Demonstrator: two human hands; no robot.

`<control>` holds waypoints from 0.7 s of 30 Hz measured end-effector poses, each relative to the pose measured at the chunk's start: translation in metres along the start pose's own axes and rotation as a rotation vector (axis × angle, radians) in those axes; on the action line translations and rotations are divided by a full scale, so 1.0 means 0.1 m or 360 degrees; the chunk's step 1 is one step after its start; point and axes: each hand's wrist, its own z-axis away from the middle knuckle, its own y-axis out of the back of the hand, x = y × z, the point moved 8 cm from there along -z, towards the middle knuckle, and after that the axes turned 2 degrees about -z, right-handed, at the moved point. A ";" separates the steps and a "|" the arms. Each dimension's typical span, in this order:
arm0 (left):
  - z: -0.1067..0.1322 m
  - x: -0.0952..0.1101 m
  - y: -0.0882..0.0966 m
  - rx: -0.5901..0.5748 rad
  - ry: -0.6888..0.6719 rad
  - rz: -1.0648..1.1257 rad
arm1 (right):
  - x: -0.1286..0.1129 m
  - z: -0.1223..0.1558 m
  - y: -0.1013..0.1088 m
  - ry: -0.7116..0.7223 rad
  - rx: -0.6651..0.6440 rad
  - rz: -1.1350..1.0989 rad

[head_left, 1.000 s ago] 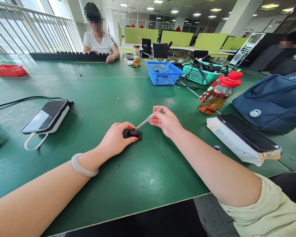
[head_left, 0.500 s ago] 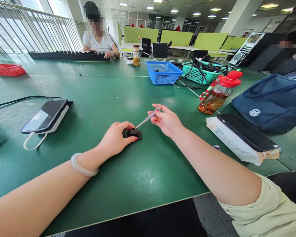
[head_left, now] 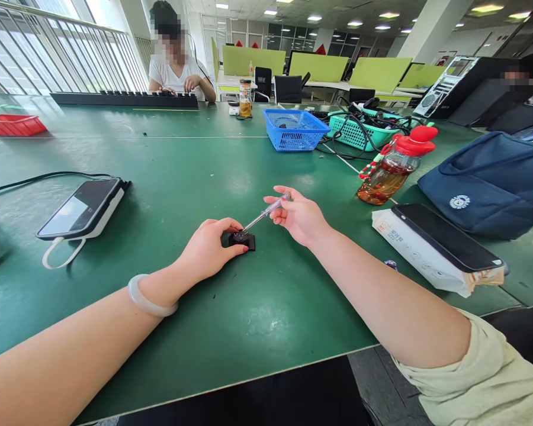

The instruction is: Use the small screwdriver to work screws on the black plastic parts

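Note:
On the green table (head_left: 249,296) sits a small black part with a round raised middle (head_left: 241,238); its exact kind is too small to tell. My left hand (head_left: 211,248) grips it from the left, thumb at the front and fingers behind. My right hand (head_left: 299,216) pinches the clear handle of a slim screwdriver (head_left: 273,207) between thumb and fingers. The screwdriver slants down to the left, and its tip meets the top of the black part.
Left lies a phone (head_left: 82,207) with cables. Farther back are a red tray (head_left: 14,125), a blue basket (head_left: 295,133) and a green basket (head_left: 355,135) of cables. Right are a red-lidded bottle (head_left: 393,168), a phone (head_left: 446,236) on a white packet and a blue bag (head_left: 488,183). A person (head_left: 177,71) sits opposite.
My right hand's fingers have shifted slightly on the screwdriver's handle. My left hand and the black part stay put. The person opposite has raised one hand.

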 end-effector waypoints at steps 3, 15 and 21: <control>0.00 0.00 0.01 0.0004 0.0001 0.0002 | -0.02 0.00 -0.01 0.0022 -0.0021 0.0000; 0.00 -0.01 0.00 -0.0003 0.0031 0.0006 | 0.06 -0.06 0.09 -0.0042 0.0134 0.0102; 0.00 0.00 0.00 0.0002 0.0001 0.0006 | -0.03 -0.05 0.13 0.0099 0.0222 0.0153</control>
